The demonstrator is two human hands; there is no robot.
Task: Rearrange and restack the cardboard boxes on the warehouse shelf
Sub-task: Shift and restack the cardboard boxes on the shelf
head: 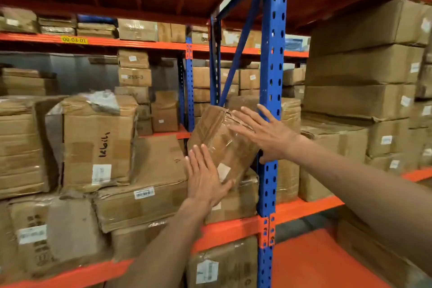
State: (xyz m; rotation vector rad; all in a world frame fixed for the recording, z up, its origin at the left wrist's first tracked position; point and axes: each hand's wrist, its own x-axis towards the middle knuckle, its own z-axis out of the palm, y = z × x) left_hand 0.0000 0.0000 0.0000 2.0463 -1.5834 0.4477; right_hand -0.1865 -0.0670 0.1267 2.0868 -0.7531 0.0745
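A small taped cardboard box [219, 140] sits tilted on the shelf, leaning against the blue upright post [272, 77]. My left hand [204, 176] lies flat with straight fingers against its lower left face. My right hand [264, 132] is spread open on its upper right corner, the thumb down beside the post. The tilted box rests on a lower box [236, 201]. To the left lies a wide flat box [140, 203] with a crumpled slanted box [159, 161] on it, and a tall box marked in black pen [98, 145].
The orange shelf beam [233, 229] runs below the boxes. Large stacked boxes [362, 100] fill the bay to the right of the post. More boxes [135, 75] stand on the far rack behind. A labelled box [222, 264] sits on the level below.
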